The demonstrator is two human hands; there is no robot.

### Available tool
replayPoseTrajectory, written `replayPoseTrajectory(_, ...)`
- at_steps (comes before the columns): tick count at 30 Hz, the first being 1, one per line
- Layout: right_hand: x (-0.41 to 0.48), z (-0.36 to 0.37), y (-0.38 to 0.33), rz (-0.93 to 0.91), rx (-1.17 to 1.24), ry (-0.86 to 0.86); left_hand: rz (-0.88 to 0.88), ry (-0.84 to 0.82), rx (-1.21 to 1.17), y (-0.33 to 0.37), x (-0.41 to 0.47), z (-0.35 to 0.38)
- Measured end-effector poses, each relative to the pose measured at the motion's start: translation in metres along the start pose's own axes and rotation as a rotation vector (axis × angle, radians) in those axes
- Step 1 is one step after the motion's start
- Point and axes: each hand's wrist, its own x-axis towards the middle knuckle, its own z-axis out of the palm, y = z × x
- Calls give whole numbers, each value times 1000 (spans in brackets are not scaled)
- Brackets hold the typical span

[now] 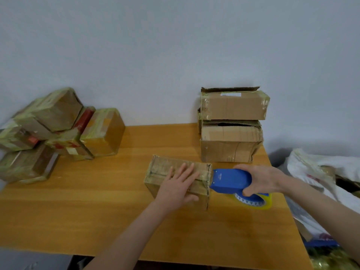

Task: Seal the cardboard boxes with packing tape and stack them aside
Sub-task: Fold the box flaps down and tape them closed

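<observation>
Box (167, 172) under flat left hand (179, 184)

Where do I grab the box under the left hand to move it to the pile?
Probably by its two short ends, from above. The box lies flat, long axis left to right; its left end is free, the right clears once the tape dispenser in the right hand pulls away.

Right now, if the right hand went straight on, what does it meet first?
The box under the left hand; the tape dispenser the right hand grips seems to touch its right end.
</observation>
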Motion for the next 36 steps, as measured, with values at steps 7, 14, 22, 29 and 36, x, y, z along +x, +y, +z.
replayPoseTrajectory(7, 6, -3, -1, 7, 2, 2, -3, 6, -15, 6, 11, 8)
replayPoseTrajectory(14, 11, 8, 6, -9, 81, 9, 52, 8, 28, 14, 13, 10)
replayPoseTrajectory(22, -11, 21, 35, -42, 364, 62, 50, 9, 62, 14, 14, 12)
replayPoseTrajectory(29, -16, 24, 44, 1, 278, -24, 65, -3, 38, 11, 16, 12)
replayPoseTrajectory(36, 11, 31, 3, 44, 18, -52, 84, 3, 34, 10, 16, 17)
